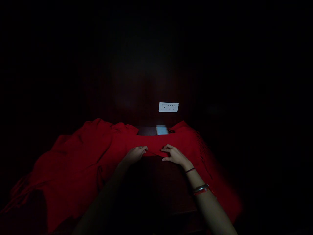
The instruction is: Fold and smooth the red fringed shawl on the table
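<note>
A red fringed scarf (80,160) lies across a dark surface, bunched and wrinkled on the left and flatter on the right. Its middle is a narrow strip between my two hands. My left hand (136,154) pinches the near edge of that strip between thumb and fingers. Just to the right, my right hand (174,154) has its thumb and fingers apart at the same edge, fingertips over the cloth and thumb below it. Bracelets circle my right wrist and forearm.
A white wall socket (168,107) is set in the dark panel behind the scarf. A small pale blurred object (162,130) sits just beyond the strip. Part of the dark tabletop (171,186) shows between my arms. Deep darkness hides the surroundings.
</note>
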Demonstrator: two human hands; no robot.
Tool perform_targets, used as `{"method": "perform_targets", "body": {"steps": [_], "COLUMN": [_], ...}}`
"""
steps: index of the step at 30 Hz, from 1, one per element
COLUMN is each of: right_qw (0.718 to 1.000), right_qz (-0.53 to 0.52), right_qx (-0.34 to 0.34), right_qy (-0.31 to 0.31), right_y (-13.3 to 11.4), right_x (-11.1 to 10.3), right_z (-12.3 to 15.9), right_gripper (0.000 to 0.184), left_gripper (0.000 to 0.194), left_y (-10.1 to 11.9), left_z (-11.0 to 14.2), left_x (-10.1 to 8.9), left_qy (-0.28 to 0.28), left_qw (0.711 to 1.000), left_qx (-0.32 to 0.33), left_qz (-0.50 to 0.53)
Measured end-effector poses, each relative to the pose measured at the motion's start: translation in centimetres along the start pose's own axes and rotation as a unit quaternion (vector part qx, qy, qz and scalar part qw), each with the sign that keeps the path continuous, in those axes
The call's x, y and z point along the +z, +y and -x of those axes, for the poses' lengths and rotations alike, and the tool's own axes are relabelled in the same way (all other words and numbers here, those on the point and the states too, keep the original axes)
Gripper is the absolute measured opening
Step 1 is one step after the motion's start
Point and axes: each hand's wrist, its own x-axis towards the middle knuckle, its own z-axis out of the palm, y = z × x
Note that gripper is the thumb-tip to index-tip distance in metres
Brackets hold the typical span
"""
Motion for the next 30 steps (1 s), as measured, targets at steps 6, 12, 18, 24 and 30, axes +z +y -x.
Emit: {"method": "perform_targets", "body": {"steps": [6,12,18,24,30], "right_qw": [0.999,0.996,0.995,0.996,0.994], "right_qz": [0.006,-0.011,0.054,0.085,0.097], "right_qx": [0.012,0.052,0.038,-0.023,-0.043], "right_qy": [0.036,0.069,0.078,0.015,-0.008], "right_y": [-1.2,-0.8,-0.9,-0.6,-0.8], "right_x": [-0.4,0.0,0.0,0.2,-0.2], "right_z": [0.0,-0.1,-0.1,-0.1,0.4], "right_gripper": [0.036,0.019,0.015,0.027,0.023], "left_gripper": [0.022,0.026,0.026,0.026,0.020], "left_y": [0.2,-0.1,0.9,1.0,0.6], "left_z": [0.0,0.1,0.5,0.3,0.5], "left_x": [-0.4,-0.2,-0.7,-0.3,-0.6], "left_qy": [-0.001,-0.001,0.012,0.000,0.010], "left_qw": [1.000,0.999,0.996,0.995,0.996], "left_qx": [0.022,0.028,0.067,0.077,0.054], "left_qz": [-0.017,-0.037,-0.055,-0.065,-0.067]}}
